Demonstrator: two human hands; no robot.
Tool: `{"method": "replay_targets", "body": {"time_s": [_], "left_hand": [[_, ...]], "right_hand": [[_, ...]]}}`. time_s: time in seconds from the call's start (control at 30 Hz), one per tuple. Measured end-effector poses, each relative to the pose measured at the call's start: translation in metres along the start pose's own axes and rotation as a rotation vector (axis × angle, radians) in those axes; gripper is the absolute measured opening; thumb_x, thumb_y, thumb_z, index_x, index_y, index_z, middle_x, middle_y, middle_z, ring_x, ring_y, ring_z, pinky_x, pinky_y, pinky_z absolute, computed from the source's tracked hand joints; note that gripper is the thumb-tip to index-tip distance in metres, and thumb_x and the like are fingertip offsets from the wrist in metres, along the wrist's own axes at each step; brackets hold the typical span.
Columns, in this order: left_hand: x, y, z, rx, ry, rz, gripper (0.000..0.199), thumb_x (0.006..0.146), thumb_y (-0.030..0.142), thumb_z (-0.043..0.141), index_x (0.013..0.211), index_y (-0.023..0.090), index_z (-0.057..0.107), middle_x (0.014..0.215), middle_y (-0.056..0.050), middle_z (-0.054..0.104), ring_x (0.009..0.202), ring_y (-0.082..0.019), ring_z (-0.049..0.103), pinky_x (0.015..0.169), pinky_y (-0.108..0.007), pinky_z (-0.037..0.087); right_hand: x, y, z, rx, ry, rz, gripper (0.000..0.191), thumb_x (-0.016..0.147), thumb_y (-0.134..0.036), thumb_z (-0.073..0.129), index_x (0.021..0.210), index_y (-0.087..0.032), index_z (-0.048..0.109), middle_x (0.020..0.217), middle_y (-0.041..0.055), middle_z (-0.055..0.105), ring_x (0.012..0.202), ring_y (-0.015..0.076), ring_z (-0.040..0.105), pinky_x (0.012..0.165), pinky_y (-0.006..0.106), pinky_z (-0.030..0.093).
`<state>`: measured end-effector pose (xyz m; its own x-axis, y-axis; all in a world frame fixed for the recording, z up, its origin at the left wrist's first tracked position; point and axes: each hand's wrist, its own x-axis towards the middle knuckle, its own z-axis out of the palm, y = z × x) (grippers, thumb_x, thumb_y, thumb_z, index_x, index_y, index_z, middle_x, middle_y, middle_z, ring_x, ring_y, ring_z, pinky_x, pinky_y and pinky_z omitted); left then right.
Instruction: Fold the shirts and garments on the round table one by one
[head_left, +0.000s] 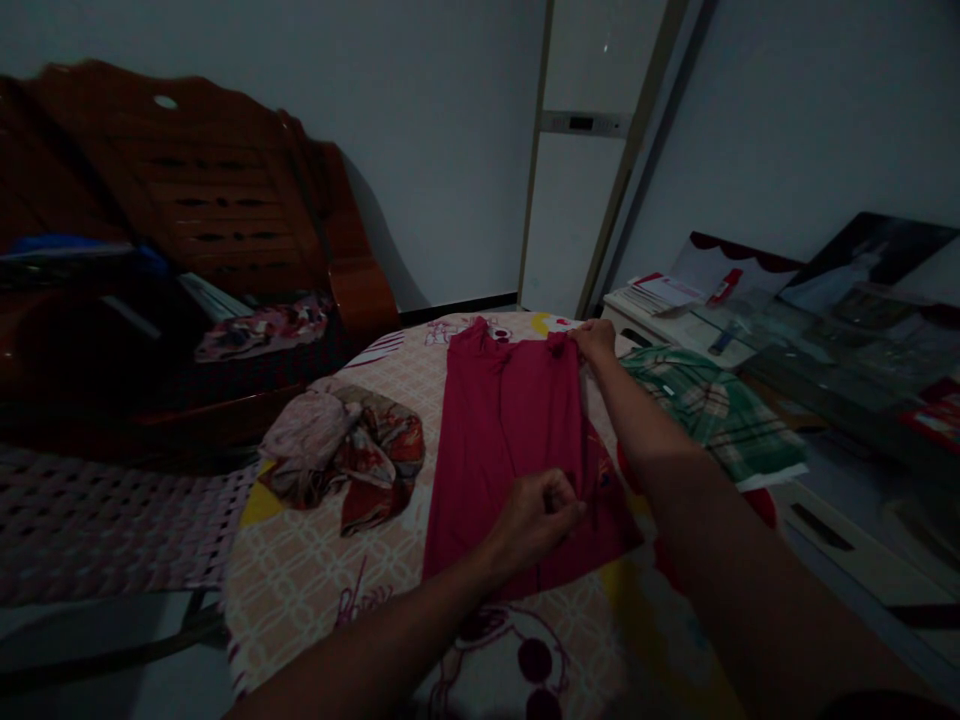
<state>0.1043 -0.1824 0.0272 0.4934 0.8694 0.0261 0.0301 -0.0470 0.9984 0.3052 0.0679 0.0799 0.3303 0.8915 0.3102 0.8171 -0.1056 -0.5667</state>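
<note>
A dark pink top (480, 440) lies spread lengthwise on a round table with a patterned cloth (300, 590). Its right side has a fold, with a darker panel bearing a small print out beyond it. At the far right corner of the top, my right hand (598, 341) is closed, pinching the fabric near the shoulder. Nearer to me, my left hand (534, 517) is over the lower part, its fingers curled together at the folded right edge; the dim light partly hides the cloth at its fingertips.
To the left on the table sits a crumpled brown and pinkish cloth (345, 450). A green plaid cloth (712, 405) lies at the right, beside a glass-topped cabinet (817, 340). Behind are a wooden bench (217, 190) and a tall white unit (577, 200).
</note>
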Motion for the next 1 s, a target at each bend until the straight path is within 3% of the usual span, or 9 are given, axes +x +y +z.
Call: {"method": "replay_targets", "body": {"time_s": [0.13,0.3,0.4,0.53,0.67,0.77,0.87,0.93,1.0], "left_hand": [[-0.004,0.004,-0.002,-0.145,0.032,-0.073,0.033,0.078,0.045,0.070,0.071,0.018,0.052,0.055,0.004,0.055,0.047,-0.008,0.048,0.047,-0.018,0.034],[0.000,-0.018,-0.018,-0.217,0.110,-0.171,0.034,0.065,0.039,0.075,0.063,0.019,0.048,0.051,0.006,0.050,0.043,-0.008,0.048,0.044,-0.019,0.041],[0.004,-0.027,-0.024,-0.244,0.136,-0.229,0.032,0.060,0.035,0.074,0.060,0.019,0.046,0.050,0.008,0.047,0.038,-0.006,0.041,0.041,-0.020,0.043],[0.005,-0.021,-0.024,-0.283,0.188,-0.199,0.027,0.061,0.030,0.073,0.067,0.019,0.050,0.054,0.008,0.050,0.041,-0.006,0.043,0.042,-0.019,0.044],[0.003,-0.010,-0.024,-0.321,0.182,-0.149,0.025,0.065,0.025,0.071,0.086,0.017,0.062,0.057,0.009,0.050,0.044,-0.005,0.042,0.042,-0.016,0.040],[0.004,-0.009,-0.027,-0.356,0.144,-0.126,0.028,0.069,0.025,0.073,0.096,0.016,0.070,0.059,0.008,0.051,0.046,-0.005,0.043,0.046,-0.015,0.042],[0.007,-0.010,-0.028,-0.450,0.100,-0.146,0.025,0.071,0.025,0.076,0.093,0.014,0.074,0.068,0.003,0.061,0.056,-0.007,0.054,0.057,-0.021,0.054],[0.009,-0.009,-0.027,-0.546,0.062,-0.156,0.023,0.070,0.023,0.078,0.090,0.012,0.076,0.079,-0.003,0.069,0.066,-0.010,0.062,0.066,-0.025,0.059],[0.011,-0.006,-0.025,-0.641,0.020,-0.150,0.025,0.068,0.018,0.080,0.092,0.011,0.077,0.090,-0.007,0.074,0.074,-0.013,0.067,0.074,-0.027,0.060]], "right_hand": [[-0.009,-0.023,0.020,0.188,-0.078,0.049,0.010,0.085,-0.015,0.067,0.080,-0.007,0.070,0.069,0.0038,0.067,0.061,0.0123,0.062,0.057,0.020,0.049],[-0.036,-0.033,0.032,0.579,-0.429,0.055,0.010,0.081,-0.006,0.065,0.084,-0.014,0.071,0.069,0.0000,0.069,0.054,0.0075,0.061,0.059,0.019,0.053],[-0.060,-0.021,0.018,0.610,-0.410,0.112,0.011,0.081,-0.007,0.064,0.086,-0.014,0.070,0.068,0.0003,0.069,0.050,0.0077,0.060,0.053,0.019,0.052],[-0.105,0.009,-0.022,0.620,-0.367,0.110,0.013,0.082,-0.010,0.060,0.090,-0.013,0.070,0.068,0.0015,0.069,0.051,0.0104,0.062,0.048,0.019,0.049],[-0.162,0.039,-0.061,0.626,-0.447,0.007,0.017,0.079,-0.023,0.068,0.092,-0.013,0.073,0.076,0.0046,0.074,0.063,0.0135,0.068,0.060,0.023,0.055],[-0.202,0.057,-0.079,0.589,-0.524,-0.091,0.034,0.079,-0.037,0.071,0.105,-0.015,0.075,0.095,0.0094,0.077,0.083,0.0199,0.072,0.076,0.031,0.058],[-0.238,0.066,-0.079,0.475,-0.542,-0.251,0.057,0.078,-0.045,0.075,0.128,-0.017,0.068,0.125,0.0141,0.071,0.112,0.0269,0.068,0.097,0.042,0.054],[-0.257,0.067,-0.069,0.337,-0.458,-0.425,0.074,0.076,-0.049,0.078,0.140,-0.017,0.059,0.140,0.0168,0.062,0.127,0.0312,0.059,0.107,0.048,0.047],[-0.270,0.065,-0.055,0.191,-0.329,-0.584,0.079,0.080,-0.049,0.074,0.146,-0.014,0.052,0.144,0.0194,0.057,0.133,0.0341,0.052,0.113,0.053,0.040]]}}
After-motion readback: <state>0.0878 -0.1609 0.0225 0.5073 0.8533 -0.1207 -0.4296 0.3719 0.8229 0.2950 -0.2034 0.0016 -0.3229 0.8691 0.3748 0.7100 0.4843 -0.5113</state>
